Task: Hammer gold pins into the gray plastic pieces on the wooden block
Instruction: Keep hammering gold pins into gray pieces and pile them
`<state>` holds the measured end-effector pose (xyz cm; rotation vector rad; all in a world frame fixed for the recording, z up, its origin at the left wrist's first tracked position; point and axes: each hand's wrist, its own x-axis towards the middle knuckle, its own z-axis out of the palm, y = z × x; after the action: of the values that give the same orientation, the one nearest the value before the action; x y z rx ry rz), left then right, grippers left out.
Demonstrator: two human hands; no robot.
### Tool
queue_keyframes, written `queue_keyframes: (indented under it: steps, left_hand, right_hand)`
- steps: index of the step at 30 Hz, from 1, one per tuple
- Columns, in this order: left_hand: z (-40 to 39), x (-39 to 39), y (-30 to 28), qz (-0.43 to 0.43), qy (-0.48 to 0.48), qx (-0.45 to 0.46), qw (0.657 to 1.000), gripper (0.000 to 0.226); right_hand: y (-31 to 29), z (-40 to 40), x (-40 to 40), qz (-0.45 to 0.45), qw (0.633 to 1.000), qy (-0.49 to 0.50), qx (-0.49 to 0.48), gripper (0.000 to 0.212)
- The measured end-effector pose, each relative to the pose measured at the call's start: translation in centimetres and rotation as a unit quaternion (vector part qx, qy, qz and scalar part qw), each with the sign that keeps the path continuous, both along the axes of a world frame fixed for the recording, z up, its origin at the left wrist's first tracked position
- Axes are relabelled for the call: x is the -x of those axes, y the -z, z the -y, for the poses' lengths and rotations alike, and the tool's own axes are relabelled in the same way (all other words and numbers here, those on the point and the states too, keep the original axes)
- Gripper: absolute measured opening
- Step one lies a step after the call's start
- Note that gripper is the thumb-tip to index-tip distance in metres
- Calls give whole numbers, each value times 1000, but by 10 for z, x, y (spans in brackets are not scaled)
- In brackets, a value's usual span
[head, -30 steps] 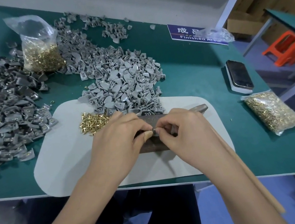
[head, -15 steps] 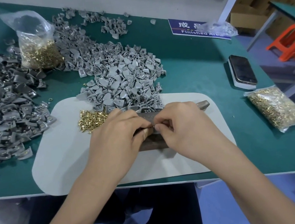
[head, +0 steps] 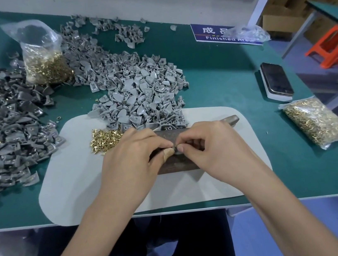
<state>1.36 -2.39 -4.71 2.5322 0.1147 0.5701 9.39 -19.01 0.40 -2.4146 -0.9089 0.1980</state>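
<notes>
My left hand (head: 133, 156) and my right hand (head: 211, 143) meet over the dark wooden block (head: 177, 165) on the white mat (head: 72, 185). Between their fingertips both hands pinch a small gray plastic piece (head: 175, 149), mostly hidden; whether a pin is in it cannot be seen. My left thumb wears a tan tape wrap. A loose heap of gold pins (head: 104, 140) lies on the mat left of my left hand. The hammer head (head: 231, 119) pokes out behind my right hand. A pile of light gray pieces (head: 137, 95) lies behind the block.
Darker gray pieces (head: 1, 129) cover the left of the green table (head: 221, 77). An open bag of gold pins (head: 43, 56) stands at the back left, a sealed bag (head: 315, 122) lies right. A phone (head: 276, 80) and a blue sign (head: 215, 32) sit at the right.
Both hands stay together over the block with only small finger shifts. The view has tilted slightly.
</notes>
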Motion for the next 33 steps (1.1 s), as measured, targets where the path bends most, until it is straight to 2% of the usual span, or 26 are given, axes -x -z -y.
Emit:
queue_keyframes:
  steps: [3,7,11,14,16,17,19,21,24,25,27,28,30,31,33]
  left_hand:
    - [0,0,-1,-1,-2,4,1000,13]
    - [1,0,-2,-9,-8,2,1000,12]
    - [3,0,-4,-9,-13,-7,1000,9]
    - [3,-2,-6,-9,-8,-18,1000,9]
    - [3,-2,-5,-8,-7,-19,1000,9]
    - [2,-2,-5,-8,-7,-18,1000,9]
    - [1,-2,-3,-8,-8,-18,1000,10]
    - [1,-2,-3,-9,-5,-16,1000,12]
    - [1,-2,-4,-7,-5,-18,1000,13]
    - [2,-2,-4,-9,-5,-18,1000,13]
    - [2,-2,-4,-11,-3,-22,1000,12]
    - [2,-2,-4,-10,-3,-26,1000,12]
    - [2,-2,-5,-10,-3,-29,1000,11]
    - [3,-2,-5,-9,-4,-31,999,11]
    - [3,-2,-6,-6,-4,-34,999,10]
  right_hand:
    - [4,2,1,1,1000,6,-22,13]
    - [12,1,4,46,998,15,-27,13]
    - [24,10,7,73,993,0,-89,10]
    - [35,38,-3,205,966,91,-130,9]
    - [42,59,-10,268,940,208,-43,15]
    - [47,66,-11,246,935,256,30,22]
    - [57,76,-11,145,937,282,145,35]
    - [59,79,-12,86,946,273,154,32]
    - [49,80,-12,94,941,292,146,28]
    - [45,82,-10,112,937,301,138,28]
    - [36,81,-2,134,945,295,51,28]
    - [31,79,3,113,954,278,-15,25]
    - [21,72,13,12,966,227,-124,16]
    - [17,70,18,-39,968,193,-153,14]
    - [14,66,25,-76,976,136,-152,20]
